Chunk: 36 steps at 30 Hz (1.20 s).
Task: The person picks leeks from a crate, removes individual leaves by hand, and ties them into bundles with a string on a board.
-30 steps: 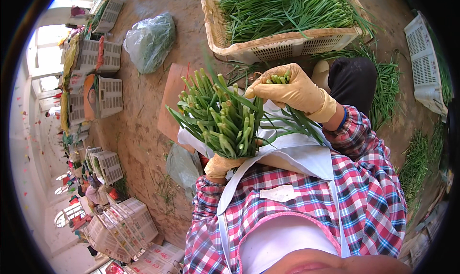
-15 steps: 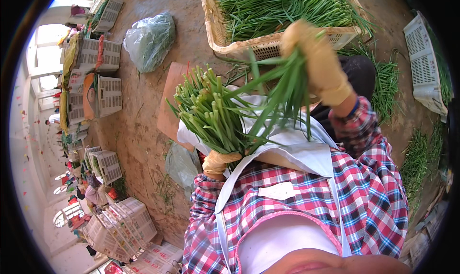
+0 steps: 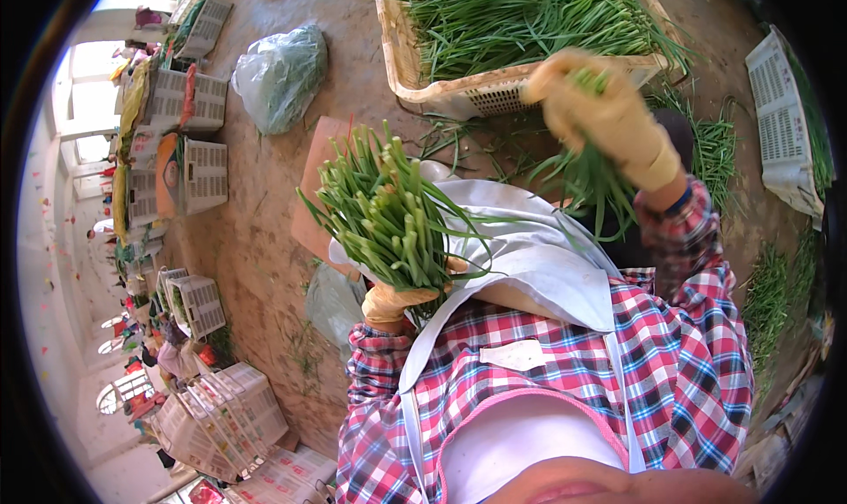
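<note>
Green bunch (image 3: 379, 213) in the left hand (image 3: 393, 303), handful in the right

The bunch is held in front of the apron (image 3: 547, 270), cut ends fanned toward the top of the view. The left hand, in a tan glove, is wrapped around its lower part. The right hand (image 3: 613, 125), gloved alike and blurred, is folded on a smaller handful (image 3: 595, 191); pale ends show at the fingers and leaves hang below. It appears close to the near edge of a crate (image 3: 468, 103), toward that edge's right corner; whether it touches, I cannot tell. More greens (image 3: 520, 19) fill the crate.

Beyond the bunch, a brown board (image 3: 328, 140) shows partly on the floor (image 3: 251, 204). Off the crate's left edge sits a clear bag (image 3: 282, 81); past its right corner lie loose greens (image 3: 715, 151). Another crate (image 3: 781, 125) stands near the floor's right side. Stacked crates (image 3: 205, 178) line the left.
</note>
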Tool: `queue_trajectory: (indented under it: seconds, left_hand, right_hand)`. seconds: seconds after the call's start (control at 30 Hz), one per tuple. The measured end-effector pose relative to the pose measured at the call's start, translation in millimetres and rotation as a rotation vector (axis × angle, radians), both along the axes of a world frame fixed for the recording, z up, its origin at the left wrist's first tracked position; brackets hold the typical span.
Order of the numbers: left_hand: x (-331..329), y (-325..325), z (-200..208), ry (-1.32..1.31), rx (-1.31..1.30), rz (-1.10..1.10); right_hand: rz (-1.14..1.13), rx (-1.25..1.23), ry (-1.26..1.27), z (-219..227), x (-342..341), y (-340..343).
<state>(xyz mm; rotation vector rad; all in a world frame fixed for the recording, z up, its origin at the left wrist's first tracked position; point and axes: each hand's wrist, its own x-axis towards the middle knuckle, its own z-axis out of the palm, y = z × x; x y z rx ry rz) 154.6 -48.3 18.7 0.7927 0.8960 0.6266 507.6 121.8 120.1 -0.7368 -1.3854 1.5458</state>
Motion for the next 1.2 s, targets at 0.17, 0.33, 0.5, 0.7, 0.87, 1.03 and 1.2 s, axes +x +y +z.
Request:
queue_trajectory:
  seconds: [0.17, 0.33, 0.5, 0.7, 0.87, 1.03, 1.2]
  left_hand:
    - [2, -2, -10, -0.005, -0.04, 0.002]
    - [-2, -6, -6, -0.014, -0.026, 0.063]
    - [-9, -6, 3, -0.031, -0.022, 0.107]
    - [-1, -4, -4, -0.046, -0.007, 0.123]
    - [17, -1, -7, -0.066, 0.017, 0.151]
    - [42, 4, 15, -0.108, 0.076, 0.194]
    - [54, 9, 30, -0.287, 0.147, 0.066]
  right_hand:
    - [0.261, 0.06, 0.069, -8, -63, -26]
    - [0.136, -0.113, 0.256, -24, -38, -25]
    - [-0.064, -0.007, 0.606, 21, 28, 31]
    - [-0.075, 0.284, -0.213, 7, -4, 10]
    - [0.42, -0.121, 0.174, -25, -63, -16]
    - [0.333, -0.018, 0.359, -25, -74, -16]
    - [0.306, -0.109, 0.35, -27, -70, -22]
